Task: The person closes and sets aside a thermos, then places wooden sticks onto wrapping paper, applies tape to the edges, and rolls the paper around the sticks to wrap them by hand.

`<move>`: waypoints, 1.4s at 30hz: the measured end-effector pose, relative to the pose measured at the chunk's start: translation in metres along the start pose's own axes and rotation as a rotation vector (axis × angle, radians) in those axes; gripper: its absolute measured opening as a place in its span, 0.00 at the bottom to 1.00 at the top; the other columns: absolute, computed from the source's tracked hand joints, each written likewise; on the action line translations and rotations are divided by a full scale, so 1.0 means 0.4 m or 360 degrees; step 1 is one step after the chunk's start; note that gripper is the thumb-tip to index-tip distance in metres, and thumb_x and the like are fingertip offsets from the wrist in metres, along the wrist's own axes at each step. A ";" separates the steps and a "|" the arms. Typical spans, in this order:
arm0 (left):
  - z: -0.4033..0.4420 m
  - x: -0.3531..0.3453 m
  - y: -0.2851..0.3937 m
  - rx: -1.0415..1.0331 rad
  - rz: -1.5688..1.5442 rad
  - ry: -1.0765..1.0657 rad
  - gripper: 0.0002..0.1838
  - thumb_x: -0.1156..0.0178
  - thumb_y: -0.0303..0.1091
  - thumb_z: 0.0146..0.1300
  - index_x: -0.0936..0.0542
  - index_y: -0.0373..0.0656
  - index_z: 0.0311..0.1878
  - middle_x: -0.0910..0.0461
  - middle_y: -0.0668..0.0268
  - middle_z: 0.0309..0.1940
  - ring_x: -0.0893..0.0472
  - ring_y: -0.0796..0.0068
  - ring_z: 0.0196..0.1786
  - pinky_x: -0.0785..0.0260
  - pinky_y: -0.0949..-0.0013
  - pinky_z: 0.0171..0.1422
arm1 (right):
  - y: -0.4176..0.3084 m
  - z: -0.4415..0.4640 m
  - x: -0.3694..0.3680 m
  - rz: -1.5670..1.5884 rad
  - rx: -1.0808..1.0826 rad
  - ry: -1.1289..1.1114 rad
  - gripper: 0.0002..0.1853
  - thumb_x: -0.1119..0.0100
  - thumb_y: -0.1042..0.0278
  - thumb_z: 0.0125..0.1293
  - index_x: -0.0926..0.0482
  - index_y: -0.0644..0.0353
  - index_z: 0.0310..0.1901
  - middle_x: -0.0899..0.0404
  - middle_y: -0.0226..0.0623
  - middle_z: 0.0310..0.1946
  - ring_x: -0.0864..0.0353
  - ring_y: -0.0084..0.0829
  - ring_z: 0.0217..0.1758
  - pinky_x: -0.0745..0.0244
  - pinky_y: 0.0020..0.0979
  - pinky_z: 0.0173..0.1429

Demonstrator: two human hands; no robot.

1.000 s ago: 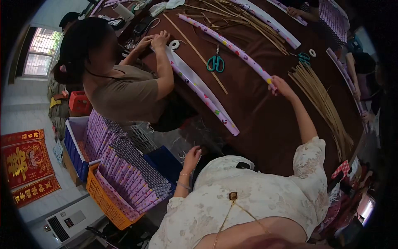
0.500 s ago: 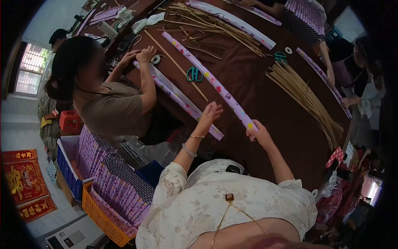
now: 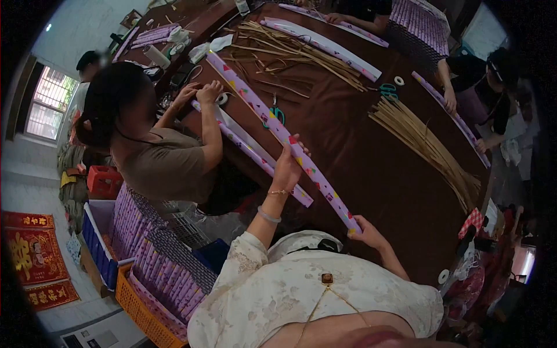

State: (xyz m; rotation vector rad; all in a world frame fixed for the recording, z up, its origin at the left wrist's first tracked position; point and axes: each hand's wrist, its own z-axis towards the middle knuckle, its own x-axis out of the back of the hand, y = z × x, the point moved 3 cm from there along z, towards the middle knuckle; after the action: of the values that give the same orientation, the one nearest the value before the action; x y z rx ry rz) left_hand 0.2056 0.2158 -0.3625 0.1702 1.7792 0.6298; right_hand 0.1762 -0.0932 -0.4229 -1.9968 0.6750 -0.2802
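Purple printed roll [image 3: 313, 174] is held aslant, partly masking teal scissors [image 3: 275, 109]; its near end, well apart from them, is gripped by R hand [image 3: 369, 233], approx. mid cupped by L hand [image 3: 287, 167] (firmness can't be told). Best supported evenly, w/o crushing.

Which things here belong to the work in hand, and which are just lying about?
Belong to the work:
Long patterned roll, held by the right hand, left hand at its middle
Probably tan strips, teal scissors

Apparently just lying about:
White cloth-like bundle
Red plastic object
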 end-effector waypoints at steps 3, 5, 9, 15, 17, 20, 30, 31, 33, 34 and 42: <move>-0.012 -0.004 -0.005 0.0062 0.0240 -0.0293 0.21 0.56 0.45 0.69 0.36 0.43 0.59 0.30 0.66 0.45 0.29 0.68 0.50 0.39 0.62 0.60 | -0.003 0.002 0.001 0.0106 -0.0207 -0.0219 0.27 0.37 0.76 0.52 0.36 0.61 0.54 0.27 0.31 0.38 0.26 0.22 0.39 0.29 0.25 0.44; -0.035 -0.012 0.008 0.0203 0.0325 -0.0158 0.18 0.54 0.37 0.68 0.35 0.41 0.58 0.28 0.64 0.48 0.27 0.66 0.54 0.34 0.63 0.58 | 0.013 0.009 0.009 0.0096 -0.0230 -0.0283 0.27 0.37 0.76 0.52 0.37 0.61 0.53 0.26 0.32 0.38 0.26 0.23 0.39 0.29 0.25 0.44; -0.071 -0.005 0.016 0.0311 0.0480 0.0080 0.13 0.54 0.29 0.67 0.32 0.41 0.54 0.27 0.63 0.48 0.26 0.63 0.55 0.30 0.67 0.50 | 0.030 -0.002 0.018 0.0220 -0.0359 -0.0400 0.27 0.38 0.78 0.51 0.36 0.62 0.53 0.26 0.34 0.38 0.25 0.24 0.39 0.29 0.24 0.45; -0.115 0.039 0.013 0.0213 0.0444 -0.0188 0.16 0.45 0.29 0.62 0.33 0.41 0.52 0.28 0.67 0.44 0.25 0.65 0.53 0.30 0.73 0.44 | 0.032 -0.005 0.016 0.0047 -0.0419 -0.0465 0.25 0.38 0.76 0.49 0.34 0.61 0.51 0.26 0.32 0.37 0.27 0.23 0.38 0.30 0.24 0.43; -0.123 0.053 0.013 0.0228 0.0462 -0.0216 0.18 0.42 0.31 0.60 0.32 0.41 0.52 0.29 0.69 0.45 0.25 0.67 0.53 0.31 0.74 0.42 | 0.036 -0.002 0.015 0.0011 -0.0426 -0.0492 0.25 0.38 0.75 0.49 0.33 0.61 0.50 0.27 0.31 0.37 0.27 0.23 0.37 0.30 0.24 0.44; -0.145 0.046 0.031 0.0263 0.0521 -0.0197 0.21 0.38 0.35 0.58 0.32 0.42 0.52 0.28 0.69 0.44 0.24 0.70 0.51 0.31 0.73 0.44 | 0.044 -0.004 0.017 0.0109 -0.0449 -0.0544 0.24 0.38 0.73 0.49 0.32 0.61 0.49 0.27 0.31 0.37 0.27 0.22 0.38 0.30 0.23 0.43; -0.187 0.122 -0.004 0.0330 0.0424 -0.0281 0.24 0.34 0.33 0.53 0.31 0.44 0.52 0.27 0.69 0.45 0.24 0.70 0.51 0.30 0.63 0.55 | 0.103 -0.008 0.038 0.0156 -0.0593 -0.0599 0.24 0.38 0.76 0.47 0.30 0.61 0.49 0.26 0.31 0.36 0.27 0.22 0.36 0.30 0.24 0.42; -0.194 0.114 0.000 0.0316 0.0413 -0.0365 0.23 0.34 0.32 0.53 0.31 0.44 0.51 0.27 0.69 0.45 0.24 0.69 0.51 0.30 0.64 0.55 | 0.103 -0.006 0.037 0.0167 -0.0609 -0.0595 0.24 0.38 0.77 0.46 0.30 0.61 0.48 0.26 0.30 0.36 0.27 0.22 0.37 0.30 0.24 0.43; -0.214 0.095 -0.002 0.0246 0.0348 -0.0450 0.23 0.32 0.32 0.51 0.29 0.43 0.49 0.25 0.66 0.43 0.25 0.69 0.51 0.31 0.64 0.55 | 0.092 -0.009 0.034 0.0105 -0.0643 -0.0581 0.23 0.39 0.78 0.46 0.30 0.60 0.48 0.26 0.30 0.36 0.27 0.22 0.37 0.30 0.24 0.44; -0.227 0.097 0.000 0.0205 0.0355 -0.0428 0.23 0.32 0.32 0.51 0.29 0.43 0.49 0.25 0.66 0.43 0.25 0.69 0.51 0.31 0.64 0.55 | 0.089 -0.008 0.035 0.0059 -0.0677 -0.0548 0.23 0.39 0.80 0.46 0.29 0.60 0.48 0.26 0.30 0.36 0.27 0.22 0.38 0.30 0.24 0.45; -0.383 0.158 0.056 0.0122 0.0553 -0.0405 0.19 0.30 0.35 0.48 0.26 0.42 0.42 0.30 0.68 0.42 0.26 0.66 0.53 0.36 0.61 0.59 | 0.034 0.017 0.002 -0.0434 -0.0707 -0.0668 0.19 0.39 0.79 0.48 0.29 0.59 0.44 0.27 0.28 0.33 0.30 0.24 0.36 0.33 0.26 0.44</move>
State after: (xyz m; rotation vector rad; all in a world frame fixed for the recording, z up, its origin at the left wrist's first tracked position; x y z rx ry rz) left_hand 0.0393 0.2115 -0.3785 0.5959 1.5384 0.7501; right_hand 0.1753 -0.0937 -0.4381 -2.4731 0.2028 0.1458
